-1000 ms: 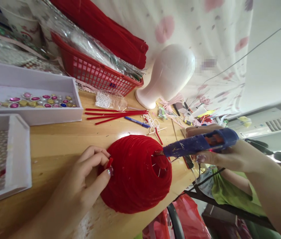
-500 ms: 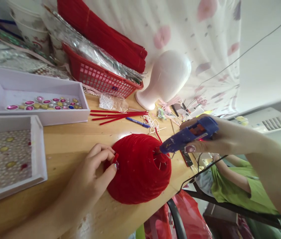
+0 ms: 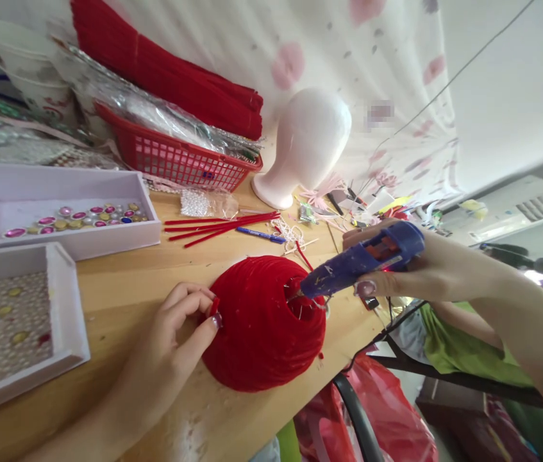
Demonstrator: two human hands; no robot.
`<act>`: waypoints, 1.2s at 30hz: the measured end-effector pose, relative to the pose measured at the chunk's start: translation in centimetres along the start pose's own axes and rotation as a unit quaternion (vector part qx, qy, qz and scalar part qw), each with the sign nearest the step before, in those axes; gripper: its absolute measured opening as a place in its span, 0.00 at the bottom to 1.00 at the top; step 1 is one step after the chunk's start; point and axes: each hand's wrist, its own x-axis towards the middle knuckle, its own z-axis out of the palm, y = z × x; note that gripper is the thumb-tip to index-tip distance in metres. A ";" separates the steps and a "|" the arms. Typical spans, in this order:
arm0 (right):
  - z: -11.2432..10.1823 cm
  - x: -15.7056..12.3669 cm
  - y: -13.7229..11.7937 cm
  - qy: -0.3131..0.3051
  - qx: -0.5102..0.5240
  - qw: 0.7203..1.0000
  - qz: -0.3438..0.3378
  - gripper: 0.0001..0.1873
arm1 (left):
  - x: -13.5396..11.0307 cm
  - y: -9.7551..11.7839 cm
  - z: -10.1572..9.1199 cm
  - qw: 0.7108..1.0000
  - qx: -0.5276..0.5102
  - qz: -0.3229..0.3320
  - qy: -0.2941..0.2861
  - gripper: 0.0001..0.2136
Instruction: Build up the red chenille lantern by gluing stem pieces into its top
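Observation:
A rounded red form [image 3: 256, 333], wound in fuzzy rows like pipe cleaner, lies on the wooden table with an opening at its right end. My right hand [image 3: 425, 266] grips a blue hot glue gun [image 3: 355, 260], its nozzle at the edge of that opening, where thin wires show. My left hand [image 3: 179, 340] is at the form's left side, thumb and fingers pinching a short red pipe cleaner end [image 3: 215, 305]. How far that piece runs is hidden by the fingers.
Loose red pipe cleaners [image 3: 223, 226] and a blue pen [image 3: 260, 235] lie behind the form. White boxes of gems [image 3: 108, 250] and pearls [image 3: 69, 308] stand left. Behind are a red basket [image 3: 179, 157] and a white mannequin head [image 3: 309, 138]. Another person's green clothing [image 3: 463, 340] shows at right.
The view has shifted slightly, so most things appear further left. The glue gun's nozzle stays by the opening, and my left hand keeps its pinch at the form's left side.

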 end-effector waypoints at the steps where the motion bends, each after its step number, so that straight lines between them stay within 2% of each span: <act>1: 0.1 0.0 0.1 -0.004 0.007 1.000 -0.004 0.06 | 0.0 -0.1 0.0 1.000 0.002 -0.002 -0.002 0.11; 5: 0.0 0.0 0.3 -0.017 0.013 1.000 -0.022 0.07 | 0.0 0.1 -0.2 1.000 0.010 -0.010 -0.014 0.12; 11: 0.0 -0.1 1.1 -0.009 -0.020 1.000 -0.015 0.11 | 0.3 1.3 -0.4 0.998 0.043 -0.028 -0.020 0.15; 17: 0.1 -0.2 1.5 -0.004 -0.021 1.000 -0.016 0.13 | 0.1 0.6 -0.4 0.999 0.041 -0.013 -0.014 0.14; 21: 0.1 -0.1 1.6 -0.009 -0.003 0.999 -0.045 0.09 | -0.1 0.2 -0.4 0.999 0.039 0.000 -0.014 0.13; 36: 0.1 -0.4 1.5 -0.006 -0.020 0.999 -0.050 0.14 | 0.2 1.3 -0.4 0.999 0.026 -0.030 -0.012 0.15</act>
